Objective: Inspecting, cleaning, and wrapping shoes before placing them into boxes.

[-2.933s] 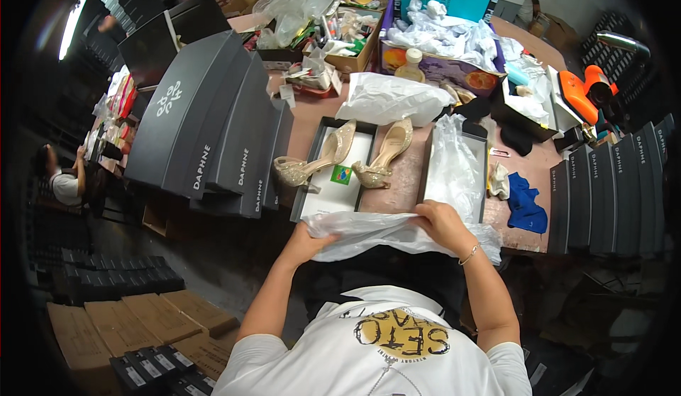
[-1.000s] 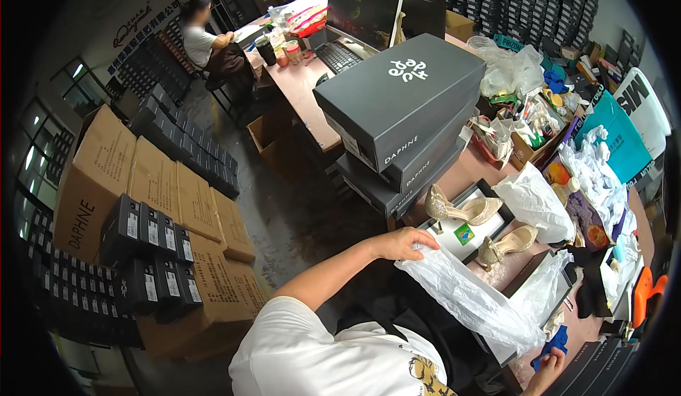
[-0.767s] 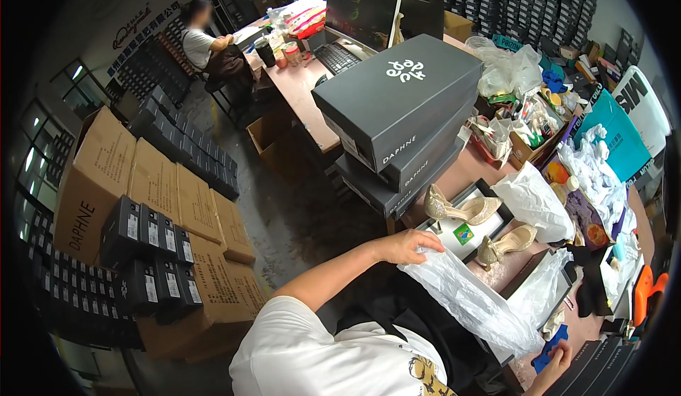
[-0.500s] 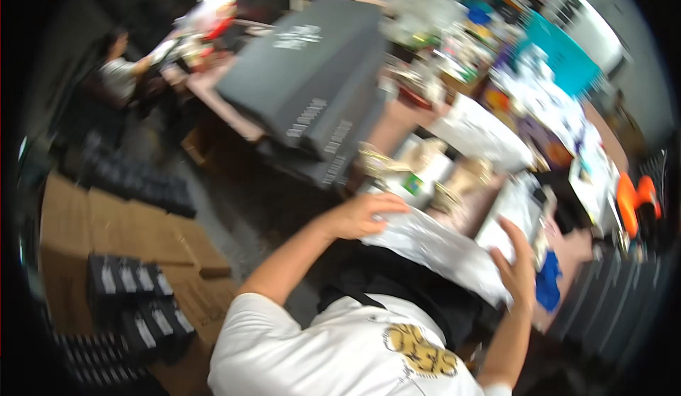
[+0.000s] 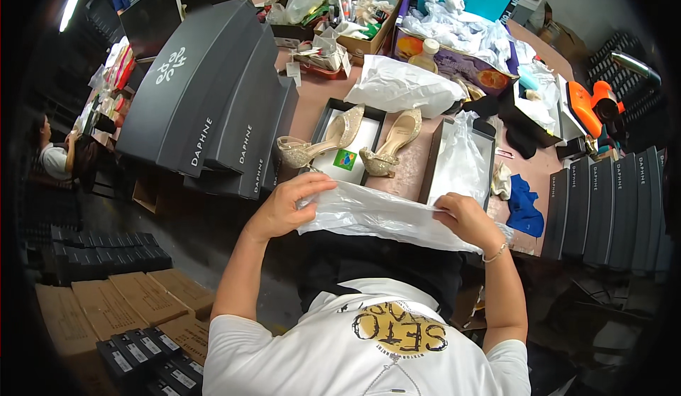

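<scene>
A sheet of thin white wrapping paper is stretched along the table's near edge. My left hand pinches its left end between thumb and fingers, and my right hand grips it toward the right. Just beyond lie two glittery gold heeled shoes. The left shoe rests across a dark box part with a white inside; the right shoe lies on the pink tabletop beside it. A green card sits under the left shoe. To their right is an open shoebox with white paper in it.
Large dark shoeboxes are stacked at left, and several stand at right. A blue cloth, crumpled white paper, cluttered bins and an orange tool surround the work area. Cartons lie lower left; another person sits far left.
The view has turned and steadied. My right hand, earlier with fingers apart beside the wrapping paper, has closed on it. The paper is now drawn out more level between both hands.
</scene>
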Tool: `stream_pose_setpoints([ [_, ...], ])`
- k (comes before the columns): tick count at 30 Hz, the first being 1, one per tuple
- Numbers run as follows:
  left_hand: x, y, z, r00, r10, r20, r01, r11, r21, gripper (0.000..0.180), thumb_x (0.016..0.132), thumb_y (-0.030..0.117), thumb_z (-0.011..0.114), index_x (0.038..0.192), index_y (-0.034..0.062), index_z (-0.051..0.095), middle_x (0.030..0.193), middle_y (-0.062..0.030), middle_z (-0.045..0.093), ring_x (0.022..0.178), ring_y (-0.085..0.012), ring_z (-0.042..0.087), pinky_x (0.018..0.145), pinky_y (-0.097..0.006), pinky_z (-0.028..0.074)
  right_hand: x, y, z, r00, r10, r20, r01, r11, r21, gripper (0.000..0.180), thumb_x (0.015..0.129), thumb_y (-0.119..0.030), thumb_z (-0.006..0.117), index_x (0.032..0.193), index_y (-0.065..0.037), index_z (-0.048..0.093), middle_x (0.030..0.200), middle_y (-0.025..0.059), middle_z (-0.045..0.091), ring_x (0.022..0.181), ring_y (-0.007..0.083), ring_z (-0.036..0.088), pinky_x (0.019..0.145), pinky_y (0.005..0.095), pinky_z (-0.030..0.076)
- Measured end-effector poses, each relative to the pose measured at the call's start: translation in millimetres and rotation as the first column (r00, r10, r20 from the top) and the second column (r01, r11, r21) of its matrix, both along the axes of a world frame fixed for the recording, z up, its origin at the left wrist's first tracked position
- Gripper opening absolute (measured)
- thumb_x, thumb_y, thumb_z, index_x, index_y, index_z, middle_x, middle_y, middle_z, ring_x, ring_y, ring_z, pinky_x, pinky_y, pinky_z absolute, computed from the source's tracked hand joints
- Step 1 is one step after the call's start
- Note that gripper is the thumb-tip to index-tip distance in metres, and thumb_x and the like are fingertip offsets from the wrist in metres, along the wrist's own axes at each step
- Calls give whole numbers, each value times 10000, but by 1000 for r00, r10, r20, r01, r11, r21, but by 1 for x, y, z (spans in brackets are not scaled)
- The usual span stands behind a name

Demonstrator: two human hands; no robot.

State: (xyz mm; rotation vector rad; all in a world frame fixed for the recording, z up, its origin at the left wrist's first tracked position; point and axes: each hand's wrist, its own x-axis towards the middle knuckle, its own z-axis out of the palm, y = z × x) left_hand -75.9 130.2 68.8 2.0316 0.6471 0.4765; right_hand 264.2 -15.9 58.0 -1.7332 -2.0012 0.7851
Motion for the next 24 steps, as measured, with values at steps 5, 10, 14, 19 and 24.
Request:
stream_pose_setpoints([
  [5, 2, 3, -4, 1000, -13, -10, 13, 1000, -14, 458, 731, -19, 533, 1179, 9, 621, 1187, -138, 593, 1106, -254, 581, 959, -308, 433, 11, -16, 3, 996, -90, -4, 90, 995, -44, 147, 800, -130, 689, 857, 1, 656, 782, 170, 606, 742, 367, 593, 671, 415, 462],
  [10, 2, 3, -3, 1000, -13, -21, 13, 1000, -27, 464, 727, -14, 536, 1183, 7, 617, 1185, -141, 589, 1093, -247, 584, 950, -300, 433, 11, -15, -1, 995, -102, 4, 102, 994, -48, 163, 781, -132, 712, 839, 9, 653, 778, 174, 603, 730, 365, 590, 667, 413, 456],
  [14, -3, 5, -7, 1000, -11, -23, 11, 1000, -27, 469, 724, -19, 527, 1184, 9, 616, 1182, -139, 589, 1091, -244, 584, 943, -299, 435, 11, -18, 3, 992, -123, 18, 124, 990, -64, 170, 764, -134, 722, 810, 9, 642, 778, 172, 595, 736, 367, 592, 671, 409, 459],
  [19, -16, 5, -14, 1000, 23, -3, -23, 999, -40, 463, 726, -30, 514, 1172, 19, 625, 1195, -137, 595, 1118, -243, 578, 950, -305, 440, 49, -48, -7, 880, -168, 444, 241, 964, -112, 277, 681, -143, 769, 901, -18, 655, 860, 148, 608, 820, 338, 595, 734, 422, 471],
  [24, -3, -1, -18, 999, 0, -49, -5, 994, -107, 451, 730, -35, 536, 1166, 23, 633, 1196, -133, 598, 1125, -242, 574, 963, -305, 433, -18, 1, 17, 995, -27, 100, -3, 958, 287, 558, 687, -216, 782, 1175, -36, 579, 1013, 144, 602, 985, 320, 573, 845, 442, 447],
])
